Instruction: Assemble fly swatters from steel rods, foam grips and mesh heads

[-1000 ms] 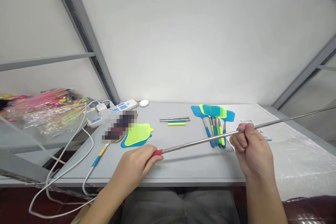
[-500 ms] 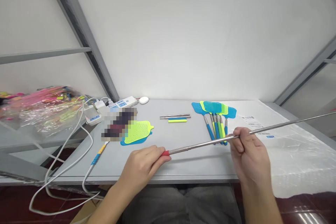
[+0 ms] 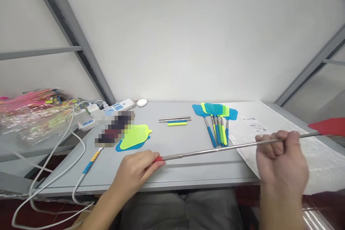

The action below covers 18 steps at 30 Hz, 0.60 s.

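A long fly swatter [image 3: 207,151] with a telescopic metal rod lies across both hands, above the table's front part. My left hand [image 3: 136,169] is closed around its red handle, of which only the end shows. My right hand [image 3: 281,156] has its fingers wrapped round the rod near the red swatter head [image 3: 330,126], which is cut off by the right edge. Behind the rod, several assembled fly swatters [image 3: 215,109] lie fanned together, with blue, green and yellow heads and grips. Loose yellow and blue swatter heads [image 3: 136,137] lie stacked to the left.
Metal rods [image 3: 174,118] and a yellow grip [image 3: 177,124] lie mid-table. A power strip [image 3: 118,107], white mouse-like object [image 3: 142,102] and blurred-out item [image 3: 114,129] are at left, with white cables hanging over the edge. Plastic bags [image 3: 48,115] fill the far left; white packaging [image 3: 256,122] covers the right.
My right hand has slid to the right along the rod, towards the head. The red swatter head has come into view. The camera view has shifted slightly right.
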### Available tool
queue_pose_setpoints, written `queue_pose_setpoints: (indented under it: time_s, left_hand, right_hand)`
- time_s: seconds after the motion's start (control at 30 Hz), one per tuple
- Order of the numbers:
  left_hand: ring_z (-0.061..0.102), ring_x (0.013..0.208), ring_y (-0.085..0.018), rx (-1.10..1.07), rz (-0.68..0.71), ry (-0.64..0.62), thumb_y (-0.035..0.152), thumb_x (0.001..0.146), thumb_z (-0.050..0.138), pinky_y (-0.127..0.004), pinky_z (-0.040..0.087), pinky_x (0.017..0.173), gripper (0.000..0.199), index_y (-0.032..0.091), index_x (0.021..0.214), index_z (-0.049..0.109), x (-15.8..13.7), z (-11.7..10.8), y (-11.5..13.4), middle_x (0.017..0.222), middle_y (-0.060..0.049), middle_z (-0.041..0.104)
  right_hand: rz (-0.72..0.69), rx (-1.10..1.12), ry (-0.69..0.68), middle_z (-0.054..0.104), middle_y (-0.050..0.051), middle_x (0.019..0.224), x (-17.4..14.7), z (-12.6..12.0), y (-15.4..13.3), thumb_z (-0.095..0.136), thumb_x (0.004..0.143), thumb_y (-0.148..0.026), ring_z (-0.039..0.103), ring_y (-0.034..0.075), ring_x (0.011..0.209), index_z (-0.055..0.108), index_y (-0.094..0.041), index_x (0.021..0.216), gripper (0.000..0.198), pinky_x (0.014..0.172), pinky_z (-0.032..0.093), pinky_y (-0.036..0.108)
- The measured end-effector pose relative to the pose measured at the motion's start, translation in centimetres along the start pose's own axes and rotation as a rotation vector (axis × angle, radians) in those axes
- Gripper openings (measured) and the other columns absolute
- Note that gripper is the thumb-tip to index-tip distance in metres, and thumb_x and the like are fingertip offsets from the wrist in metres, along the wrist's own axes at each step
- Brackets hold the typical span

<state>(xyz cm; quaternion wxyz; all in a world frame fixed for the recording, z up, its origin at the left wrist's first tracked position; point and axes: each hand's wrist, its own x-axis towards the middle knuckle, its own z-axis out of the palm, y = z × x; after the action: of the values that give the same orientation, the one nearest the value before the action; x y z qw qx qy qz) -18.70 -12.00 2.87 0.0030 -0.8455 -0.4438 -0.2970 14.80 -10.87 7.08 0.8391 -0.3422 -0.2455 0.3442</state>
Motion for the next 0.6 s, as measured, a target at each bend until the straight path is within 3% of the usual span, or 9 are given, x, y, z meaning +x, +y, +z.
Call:
queue_pose_setpoints:
  time_s: [0.03,0.1,0.2,0.3,0.4,0.5,0.6]
  left_hand:
    - [0.056,0.055,-0.011,-0.008,0.002,0.004,0.039,0.101,0.045,-0.022,0.038,0.055,0.030,0.020,0.086,0.063,0.2,0.2,0.3,0.063,0.003,0.059]
    - [0.057,0.057,-0.011,-0.023,0.008,0.008,0.038,0.101,0.044,-0.021,0.039,0.056,0.029,0.020,0.088,0.063,0.2,0.3,0.8,0.064,0.003,0.060]
    - [0.057,0.057,-0.011,0.016,0.010,0.020,0.036,0.101,0.045,-0.022,0.039,0.057,0.026,0.020,0.091,0.062,-0.3,0.0,0.6,0.065,0.003,0.060]
    - [0.055,0.055,-0.012,0.073,0.020,0.023,0.035,0.101,0.047,-0.022,0.037,0.056,0.023,0.020,0.092,0.062,-0.8,-0.3,-0.1,0.064,0.003,0.058]
    - [0.056,0.057,-0.011,0.060,0.035,0.021,0.033,0.100,0.047,-0.021,0.037,0.057,0.021,0.020,0.093,0.062,-0.6,0.1,0.0,0.066,0.003,0.058]
    - [0.054,0.057,-0.011,0.035,0.023,0.045,0.032,0.100,0.049,-0.022,0.036,0.056,0.020,0.019,0.090,0.060,-0.1,0.7,1.0,0.065,0.003,0.056]
    - [0.052,0.055,-0.011,0.007,0.014,0.052,0.033,0.100,0.048,-0.022,0.035,0.055,0.022,0.019,0.087,0.059,0.2,0.7,1.9,0.064,0.003,0.053]
  right_hand:
    - [-0.007,-0.072,-0.030,0.030,-0.008,0.052,-1.2,0.5,0.7,0.065,0.089,-0.040,0.025,0.009,0.046,0.062,-0.020,0.073,0.025,0.050,0.037,0.021]
    - [0.179,-0.232,-0.220,0.033,-0.006,0.055,-4.0,1.5,2.5,0.064,0.090,-0.044,0.028,0.009,0.048,0.067,-0.020,0.082,0.026,0.045,0.029,0.023]
    - [0.326,-0.321,-0.329,0.035,-0.005,0.057,-5.7,1.8,3.9,0.065,0.087,-0.050,0.035,0.010,0.052,0.071,-0.018,0.092,0.033,0.049,0.030,0.025]
    - [0.354,-0.163,-0.289,0.028,-0.007,0.054,-3.8,1.5,3.3,0.061,0.086,-0.058,0.025,0.009,0.049,0.071,-0.017,0.090,0.042,0.047,0.028,0.024]
    - [0.293,-0.058,-0.189,0.026,-0.007,0.052,-2.7,2.1,2.4,0.055,0.091,-0.054,0.022,0.009,0.048,0.070,-0.019,0.081,0.040,0.047,0.027,0.024]
    - [0.218,-0.105,-0.118,0.033,-0.005,0.055,-4.5,3.5,2.4,0.055,0.093,-0.050,0.029,0.009,0.050,0.074,-0.018,0.087,0.037,0.048,0.028,0.024]
    - [0.198,-0.153,-0.166,0.042,-0.002,0.062,-7.1,4.3,3.0,0.055,0.093,-0.048,0.035,0.010,0.053,0.075,-0.019,0.097,0.036,0.049,0.029,0.026]
